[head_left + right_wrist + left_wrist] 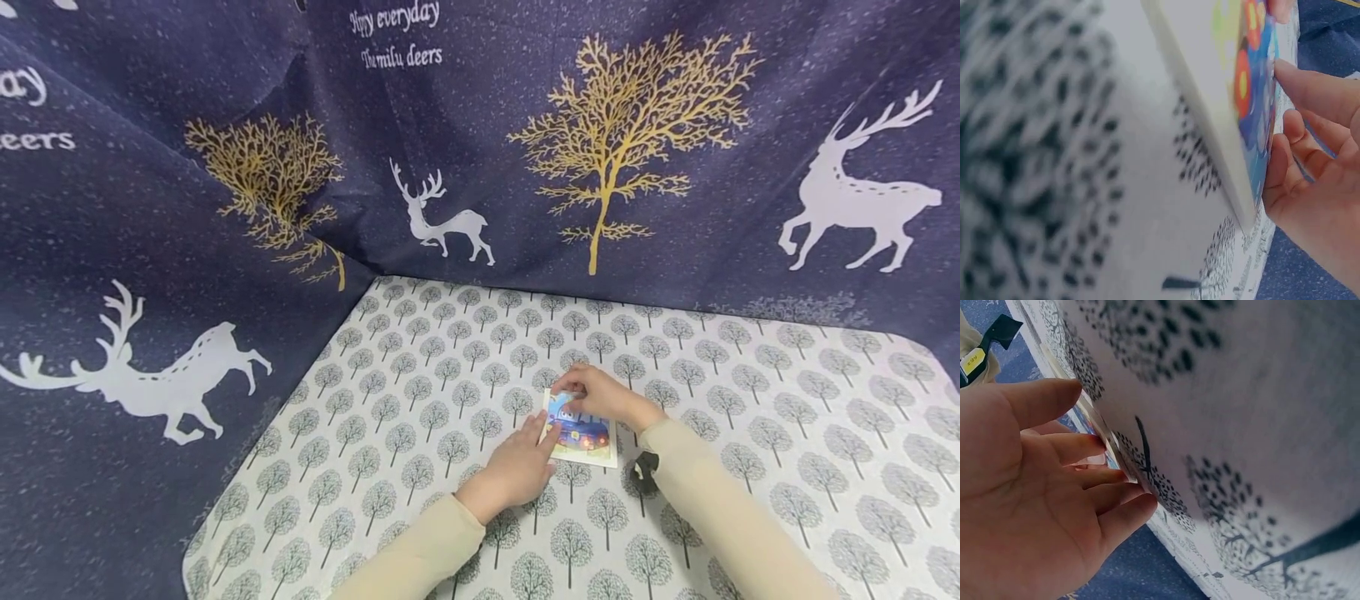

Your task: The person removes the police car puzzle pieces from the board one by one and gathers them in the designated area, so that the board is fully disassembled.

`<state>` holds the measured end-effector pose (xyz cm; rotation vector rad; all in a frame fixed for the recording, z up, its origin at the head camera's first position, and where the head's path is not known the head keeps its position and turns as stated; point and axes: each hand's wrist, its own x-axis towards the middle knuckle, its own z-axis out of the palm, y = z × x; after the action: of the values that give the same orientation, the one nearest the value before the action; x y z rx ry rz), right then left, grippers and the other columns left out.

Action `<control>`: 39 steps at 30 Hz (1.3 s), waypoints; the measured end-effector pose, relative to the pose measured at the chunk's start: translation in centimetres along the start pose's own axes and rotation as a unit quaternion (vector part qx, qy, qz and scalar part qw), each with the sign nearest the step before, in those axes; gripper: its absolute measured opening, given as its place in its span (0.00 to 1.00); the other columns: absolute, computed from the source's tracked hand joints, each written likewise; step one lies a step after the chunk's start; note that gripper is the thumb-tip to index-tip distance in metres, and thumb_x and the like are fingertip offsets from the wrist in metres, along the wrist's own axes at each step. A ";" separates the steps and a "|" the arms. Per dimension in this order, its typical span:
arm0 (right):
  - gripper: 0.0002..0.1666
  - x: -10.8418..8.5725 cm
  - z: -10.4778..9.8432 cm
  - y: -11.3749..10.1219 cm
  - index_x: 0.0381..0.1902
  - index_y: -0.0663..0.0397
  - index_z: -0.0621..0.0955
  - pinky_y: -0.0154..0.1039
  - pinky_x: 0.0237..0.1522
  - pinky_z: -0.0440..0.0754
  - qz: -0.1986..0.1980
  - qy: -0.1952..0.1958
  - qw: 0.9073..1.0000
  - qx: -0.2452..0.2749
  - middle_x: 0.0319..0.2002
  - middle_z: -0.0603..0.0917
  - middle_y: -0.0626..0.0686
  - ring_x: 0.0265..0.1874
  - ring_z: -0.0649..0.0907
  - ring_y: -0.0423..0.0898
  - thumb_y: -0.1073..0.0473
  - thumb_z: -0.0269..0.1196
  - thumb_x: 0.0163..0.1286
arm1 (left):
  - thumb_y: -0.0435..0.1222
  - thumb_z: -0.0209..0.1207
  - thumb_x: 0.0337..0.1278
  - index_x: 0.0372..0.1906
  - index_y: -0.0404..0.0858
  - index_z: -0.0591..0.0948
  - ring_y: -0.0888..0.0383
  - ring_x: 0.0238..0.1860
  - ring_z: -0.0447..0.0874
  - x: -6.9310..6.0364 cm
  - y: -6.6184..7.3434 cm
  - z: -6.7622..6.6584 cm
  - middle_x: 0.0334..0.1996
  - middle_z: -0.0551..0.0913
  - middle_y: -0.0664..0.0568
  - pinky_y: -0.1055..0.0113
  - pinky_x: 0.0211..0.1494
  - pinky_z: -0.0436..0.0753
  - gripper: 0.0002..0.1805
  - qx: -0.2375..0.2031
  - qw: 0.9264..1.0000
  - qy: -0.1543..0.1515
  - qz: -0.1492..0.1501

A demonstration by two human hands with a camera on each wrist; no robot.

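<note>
A small square picture board (581,448) with a blue cartoon car and a pale border lies flat on the tree-print cloth. My left hand (513,469) rests at its left edge, fingers extended onto the board and the cloth. In the left wrist view the fingers of my left hand (1072,481) are relaxed, their tips at the board's side. At the upper left part of the board is my right hand (603,395), fingers bent. The right wrist view shows the thumb and fingertips of my right hand (1316,144) touching the picture board (1210,106); whether they pinch a piece is hidden.
The white cloth (420,375) with grey trees covers the surface. A dark blue hanging cloth (465,125) with deer and golden trees stands behind and at the left. A dark strap (643,468) shows at my right wrist.
</note>
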<state>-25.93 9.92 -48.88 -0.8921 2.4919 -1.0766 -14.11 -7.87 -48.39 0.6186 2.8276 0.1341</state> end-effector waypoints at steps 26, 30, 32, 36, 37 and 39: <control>0.13 0.7 -0.1 0.3 0.45 0.58 0.84 0.41 0.41 0.79 0.048 0.008 0.998 0.046 0.36 0.84 0.51 0.34 0.79 0.44 0.67 0.63 0.62 | 0.47 0.50 0.70 0.74 0.42 0.59 0.47 0.74 0.51 -0.1 0.3 -0.8 0.75 0.51 0.43 0.57 0.72 0.62 0.33 0.014 1.000 -0.016 -0.006; 0.12 1.0 -0.2 0.3 0.45 0.60 0.85 0.43 0.45 0.80 0.051 0.003 0.996 0.068 0.39 0.86 0.54 0.35 0.82 0.44 0.64 0.64 0.64 | 0.47 0.50 0.70 0.75 0.42 0.58 0.48 0.75 0.49 -0.3 0.3 -1.0 0.75 0.50 0.44 0.57 0.72 0.61 0.33 0.004 1.000 -0.024 -0.013; 0.11 1.2 -0.2 0.3 0.43 0.60 0.86 0.43 0.46 0.81 0.061 0.001 0.995 0.076 0.39 0.87 0.55 0.35 0.83 0.43 0.62 0.65 0.63 | 0.47 0.50 0.70 0.75 0.42 0.58 0.48 0.75 0.49 -0.4 0.4 -1.0 0.76 0.50 0.44 0.56 0.72 0.61 0.33 -0.005 1.000 -0.026 -0.015; 0.10 1.5 -0.1 0.3 0.39 0.61 0.86 0.38 0.40 0.82 0.087 0.011 0.992 0.086 0.35 0.87 0.54 0.30 0.82 0.42 0.62 0.67 0.61 | 0.47 0.50 0.69 0.75 0.43 0.58 0.48 0.75 0.49 -0.4 0.4 -0.9 0.75 0.50 0.44 0.56 0.72 0.61 0.33 -0.004 1.000 -0.024 -0.015; 0.09 1.6 0.0 0.2 0.39 0.62 0.86 0.37 0.37 0.82 0.091 0.015 0.992 0.090 0.35 0.87 0.54 0.28 0.82 0.42 0.63 0.67 0.61 | 0.47 0.50 0.69 0.75 0.43 0.58 0.48 0.75 0.49 -0.3 0.4 -0.8 0.75 0.51 0.44 0.56 0.72 0.61 0.33 -0.002 1.000 -0.024 -0.015; 0.08 1.6 0.1 0.1 0.38 0.63 0.86 0.36 0.34 0.82 0.094 0.021 0.991 0.098 0.34 0.87 0.55 0.27 0.82 0.41 0.64 0.67 0.61 | 0.47 0.50 0.69 0.75 0.44 0.58 0.49 0.75 0.49 -0.3 0.4 -0.8 0.75 0.51 0.45 0.56 0.72 0.61 0.33 0.004 1.000 -0.024 -0.016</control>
<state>-27.09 8.88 -49.05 -0.5730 2.3946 -1.2588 -13.89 -7.66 -47.45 0.5700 2.7912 0.1005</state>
